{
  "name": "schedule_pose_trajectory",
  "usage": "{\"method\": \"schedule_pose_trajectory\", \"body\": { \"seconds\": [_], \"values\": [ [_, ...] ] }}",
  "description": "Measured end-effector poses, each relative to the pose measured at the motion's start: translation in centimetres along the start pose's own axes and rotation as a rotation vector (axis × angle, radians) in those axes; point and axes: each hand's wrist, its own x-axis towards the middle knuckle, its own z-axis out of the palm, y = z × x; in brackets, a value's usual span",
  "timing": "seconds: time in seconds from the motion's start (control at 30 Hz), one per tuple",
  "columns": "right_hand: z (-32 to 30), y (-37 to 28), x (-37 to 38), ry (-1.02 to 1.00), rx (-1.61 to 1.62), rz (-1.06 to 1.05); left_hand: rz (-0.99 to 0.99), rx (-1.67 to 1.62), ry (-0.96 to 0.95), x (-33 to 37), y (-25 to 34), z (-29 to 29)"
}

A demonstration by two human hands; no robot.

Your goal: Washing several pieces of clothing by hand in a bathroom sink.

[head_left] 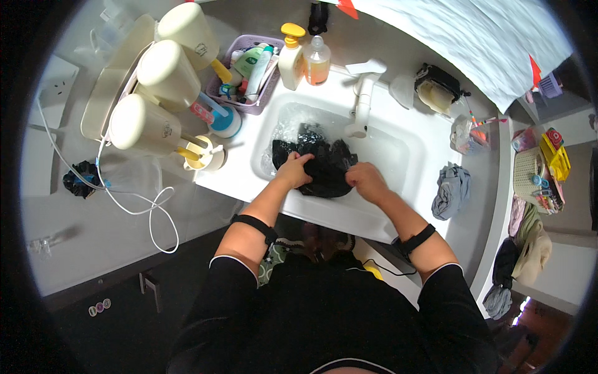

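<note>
A wet black cloth (327, 177) lies bunched in the white sink (398, 206), its far part glossy and dipping into the water. My left hand (295, 171) grips the cloth's left side, thumb on the far side and fingers curled into the folds. Closed on the cloth's right edge is my right hand (367, 181), its fingertips partly hidden. The cloth is spread between both hands near the sink's front rim. Suds float in the water (296, 115) on the left, and a white faucet (362, 106) reaches over the basin beyond the cloth.
Left of the sink stand a purple basket (265, 103) of tubes, a pump bottle (291, 62), a clear bottle (317, 62) and a cup (208, 156). Cream containers (143, 124) hang on the left wall. A grey cloth (451, 190) lies on the right counter. A white sheet (461, 37) hangs at the back.
</note>
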Motion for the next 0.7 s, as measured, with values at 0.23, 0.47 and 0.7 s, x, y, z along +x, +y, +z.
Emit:
{"method": "schedule_pose_trajectory", "body": {
  "seconds": [0.23,0.47,0.7],
  "values": [
    [-1.8,4.2,-5.0,0.091,-0.181,0.506,0.11,0.404,0.012,-2.4,3.2,2.5],
    [1.3,2.6,0.3,0.228,-0.044,0.421,0.073,0.112,0.448,0.6,0.6,3.7],
    [1.7,2.6,1.3,-0.273,0.003,0.662,-0.097,-0.026,0.24,-0.2,-0.1,3.0]
  ]
}}
